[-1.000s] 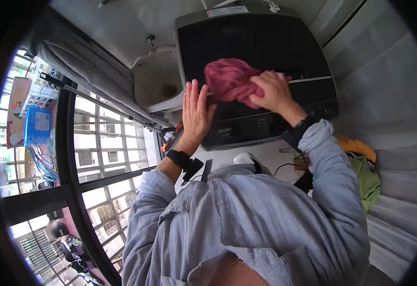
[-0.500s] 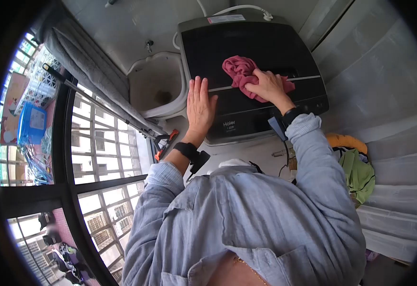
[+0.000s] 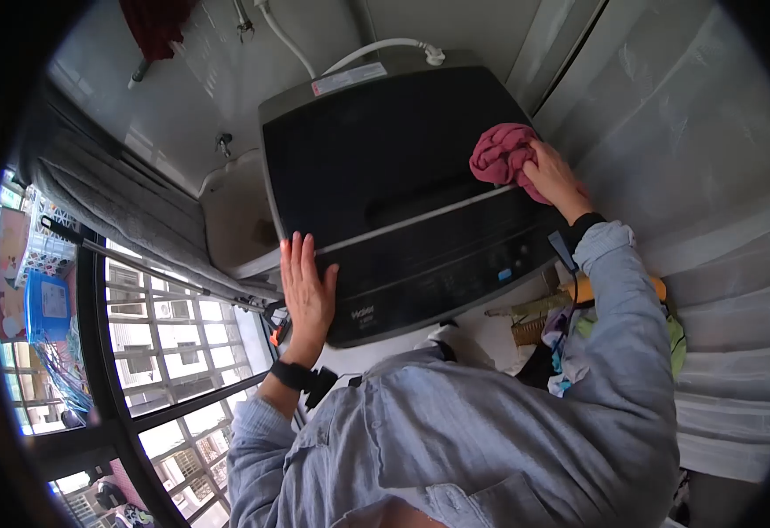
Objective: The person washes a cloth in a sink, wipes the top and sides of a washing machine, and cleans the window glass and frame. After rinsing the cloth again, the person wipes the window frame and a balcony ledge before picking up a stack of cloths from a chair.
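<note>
One crumpled pink cloth [image 3: 501, 157] is clamped in the right hand [image 3: 558, 180] near the boxy black washer's [image 3: 376, 150] right edge, left hand [image 3: 308, 301] open opposite.

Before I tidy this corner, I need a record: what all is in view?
Washing machine: one, black and grey, centre
Crumpled cloth: one, pink, machine's right side
Basin: one, whitish, left of machine
Tap: one, metallic, above basin
Plug: one, white, behind machine
Hanging cloth: one, dark red, upper left
Curtain: one, grey, left
Pole: one, silvery, along window frame
Container: one, blue, far left
Heaped items: count unclear, mixed colours, lower right
Shirt: one, pale blue, worn
Wristbands: two, black, wrists
Left hand: one, bare, machine's left front edge
Right hand: one, bare, fingers gripping pink cloth
</note>
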`<state>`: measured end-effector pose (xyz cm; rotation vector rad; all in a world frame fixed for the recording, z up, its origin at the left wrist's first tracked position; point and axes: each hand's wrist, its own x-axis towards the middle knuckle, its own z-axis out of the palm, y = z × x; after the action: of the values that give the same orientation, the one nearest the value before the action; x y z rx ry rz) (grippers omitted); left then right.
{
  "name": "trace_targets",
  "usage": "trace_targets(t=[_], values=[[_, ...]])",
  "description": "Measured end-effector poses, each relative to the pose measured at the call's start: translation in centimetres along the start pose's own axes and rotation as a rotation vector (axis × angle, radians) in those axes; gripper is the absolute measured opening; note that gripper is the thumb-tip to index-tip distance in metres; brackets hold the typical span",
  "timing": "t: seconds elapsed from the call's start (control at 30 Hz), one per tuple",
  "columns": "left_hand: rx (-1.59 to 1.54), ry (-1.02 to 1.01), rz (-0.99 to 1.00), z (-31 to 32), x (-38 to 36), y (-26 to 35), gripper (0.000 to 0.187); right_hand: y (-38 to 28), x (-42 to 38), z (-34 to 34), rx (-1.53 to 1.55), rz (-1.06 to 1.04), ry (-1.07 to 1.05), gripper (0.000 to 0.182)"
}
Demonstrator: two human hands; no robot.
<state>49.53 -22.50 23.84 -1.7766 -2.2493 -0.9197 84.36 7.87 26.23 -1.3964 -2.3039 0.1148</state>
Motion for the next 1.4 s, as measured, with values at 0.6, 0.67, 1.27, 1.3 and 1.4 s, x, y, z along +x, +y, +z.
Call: trace_targets(t=[0.6, 0.67, 1.27, 1.3, 1.4], values=[[0.139, -0.132, -0.142, -0.5, 0.8, 1.4, 0.049, 3.1, 24.2, 5.5, 0.415, 0.041, -0.127, 0.061], [0.154, -0.127, -0.127, -0.5, 1.0, 1.6, 0.047, 4.7, 21.2, 5.1, 0.502, 0.057, -0.084, 0.066], [0.155, -0.295, 0.128, 2.3, 1.6, 12.7, 0.065, 9.4, -6.1, -3.0, 1.442, 0.604, -0.219, 0.033], [0.110, -0.339, 0.171, 3.3, 2.0, 15.3, 0.067, 9.2, -3.9, -2.8, 1.435, 0.532, -0.236, 0.033], [-0.014, -0.463, 0.253, 7.8, 3.0, 20.3, 0.070, 9.0, 5.3, -0.3, 1.620, 0.370, -0.364, 0.033]])
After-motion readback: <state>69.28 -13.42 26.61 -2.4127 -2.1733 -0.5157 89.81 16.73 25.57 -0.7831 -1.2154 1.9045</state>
